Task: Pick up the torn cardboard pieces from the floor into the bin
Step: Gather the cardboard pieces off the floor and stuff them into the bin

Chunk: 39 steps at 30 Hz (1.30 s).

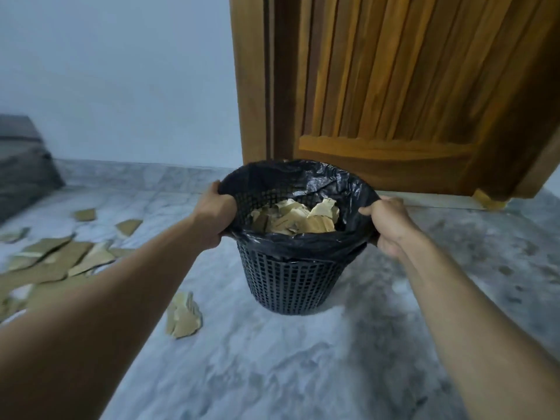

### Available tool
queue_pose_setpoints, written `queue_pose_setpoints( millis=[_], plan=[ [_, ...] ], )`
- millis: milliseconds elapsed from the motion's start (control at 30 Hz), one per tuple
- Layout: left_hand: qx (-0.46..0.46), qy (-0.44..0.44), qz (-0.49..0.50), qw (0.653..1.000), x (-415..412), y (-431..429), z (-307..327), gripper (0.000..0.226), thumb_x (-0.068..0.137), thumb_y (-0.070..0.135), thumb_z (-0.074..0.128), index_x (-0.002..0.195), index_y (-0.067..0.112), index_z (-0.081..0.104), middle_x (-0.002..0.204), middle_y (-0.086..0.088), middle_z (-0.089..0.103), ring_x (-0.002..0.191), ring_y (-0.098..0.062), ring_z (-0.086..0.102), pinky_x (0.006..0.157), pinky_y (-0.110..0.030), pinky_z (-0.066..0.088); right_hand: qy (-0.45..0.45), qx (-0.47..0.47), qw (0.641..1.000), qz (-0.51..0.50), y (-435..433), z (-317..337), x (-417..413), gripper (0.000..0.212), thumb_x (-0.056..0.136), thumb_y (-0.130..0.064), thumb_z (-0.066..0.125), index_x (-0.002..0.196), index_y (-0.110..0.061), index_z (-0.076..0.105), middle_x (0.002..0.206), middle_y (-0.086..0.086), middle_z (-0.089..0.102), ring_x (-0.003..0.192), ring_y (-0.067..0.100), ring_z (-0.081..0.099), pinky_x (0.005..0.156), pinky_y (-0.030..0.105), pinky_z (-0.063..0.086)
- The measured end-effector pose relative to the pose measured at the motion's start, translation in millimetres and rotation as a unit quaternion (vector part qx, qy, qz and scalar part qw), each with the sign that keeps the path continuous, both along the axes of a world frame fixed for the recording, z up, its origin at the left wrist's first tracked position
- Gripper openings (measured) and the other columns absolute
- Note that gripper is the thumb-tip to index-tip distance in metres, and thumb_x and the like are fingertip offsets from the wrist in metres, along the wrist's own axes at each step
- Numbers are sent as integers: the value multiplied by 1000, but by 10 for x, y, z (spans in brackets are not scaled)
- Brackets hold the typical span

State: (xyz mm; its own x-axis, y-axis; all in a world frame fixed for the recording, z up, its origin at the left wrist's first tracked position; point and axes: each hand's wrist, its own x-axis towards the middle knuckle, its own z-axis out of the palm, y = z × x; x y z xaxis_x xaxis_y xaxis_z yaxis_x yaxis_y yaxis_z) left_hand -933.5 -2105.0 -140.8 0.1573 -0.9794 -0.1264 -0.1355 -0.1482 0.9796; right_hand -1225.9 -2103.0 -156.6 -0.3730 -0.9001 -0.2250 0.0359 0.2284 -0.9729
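Observation:
A black mesh bin (291, 280) lined with a black plastic bag stands on the marble floor in front of a wooden door. Torn cardboard pieces (295, 218) lie inside it. My left hand (213, 218) grips the bin's left rim and my right hand (389, 224) grips its right rim. More torn cardboard (57, 257) is scattered over the floor at the left. A small crumpled cardboard heap (183, 316) lies just left of the bin's base, under my left forearm.
The wooden door (394, 86) stands close behind the bin. A white wall (121, 80) runs to its left. A dark grey piece of furniture (21, 165) sits at the far left edge. The grey marble floor (303, 368) stretches toward me.

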Motion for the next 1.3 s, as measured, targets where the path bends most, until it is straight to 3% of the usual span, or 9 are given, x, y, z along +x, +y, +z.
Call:
queue_pose_setpoints(
  millis=[200, 333, 433, 533, 700, 800, 1033, 1200, 1300],
  plan=[
    [-11, -14, 95, 995, 1051, -221, 99, 47, 84, -12, 27, 120, 12, 47, 90, -16, 55, 37, -22, 58, 37, -30, 49, -26, -46, 997, 57, -734, 43, 1316, 44, 83, -4, 54, 123, -20, 50, 113, 4, 65, 99, 23, 61, 85, 36, 52],
    [-21, 29, 119, 992, 1582, -434, -207, 55, 83, -14, 29, 127, 13, 47, 107, -19, 61, 67, -34, 66, 47, -40, 56, 2, -40, 996, 74, -1094, -148, 1841, 49, 88, -4, 55, 136, -11, 49, 124, 13, 62, 102, 26, 60, 77, 33, 49],
    [-27, 40, 106, 993, 1661, -579, -297, 52, 87, -8, 33, 132, 14, 46, 108, -18, 62, 72, -30, 63, 53, -38, 55, 5, -43, 996, 79, -1208, -235, 1968, 59, 83, -14, 64, 139, -19, 46, 128, 8, 61, 109, 27, 61, 93, 43, 53],
    [-21, -31, 87, 995, 1633, -621, -258, 60, 87, -3, 35, 140, 26, 39, 111, -8, 56, 78, -20, 55, 56, -31, 46, -30, -43, 995, 84, -1149, -239, 2020, 34, 97, -30, 61, 129, -24, 51, 116, 0, 66, 104, 26, 65, 89, 46, 56],
    [-41, -51, 64, 996, 1701, -509, -254, 51, 103, 28, 43, 153, 32, 31, 137, -1, 54, 101, -21, 56, 77, -34, 44, -16, 12, 999, 39, -864, -321, 2097, 90, 81, -87, 37, 157, -39, 32, 161, -5, 38, 143, 27, 43, 113, 61, 34],
    [-35, -97, 47, 994, 1910, -236, -312, 66, 103, 57, 29, 161, 29, 14, 165, 0, 25, 147, -28, 32, 118, -46, 30, -8, 13, 999, -31, -491, -450, 2407, 80, 95, -78, 25, 158, -29, 33, 163, 1, 35, 148, 28, 35, 121, 50, 27],
    [59, -281, 82, 954, 2776, 872, -1094, 68, 103, 58, 26, 162, 26, 12, 163, -15, 28, 151, -36, 22, 118, -54, 24, 123, 71, 989, -44, 320, -1061, 3386, 65, 107, -56, 24, 162, -23, 19, 164, 13, 31, 145, 40, 35, 115, 48, 27],
    [149, -411, 139, 888, 3348, 1699, -1640, 68, 103, 59, 18, 161, 29, 1, 169, -14, 1, 154, -38, -13, 120, -64, 0, 388, 244, 853, 250, 653, -1828, 3686, 70, 103, -59, 29, 159, -17, 29, 163, 17, 29, 146, 39, 31, 118, 49, 28],
    [160, -474, 209, 840, 3777, 2068, -1858, 70, 102, 61, 19, 161, 30, -2, 168, -16, -5, 152, -40, -17, 119, -66, -4, 501, 235, 787, 272, 775, -2038, 3968, 64, 103, -54, 31, 158, -24, 23, 161, 17, 22, 144, 40, 25, 117, 56, 23]
  ],
)
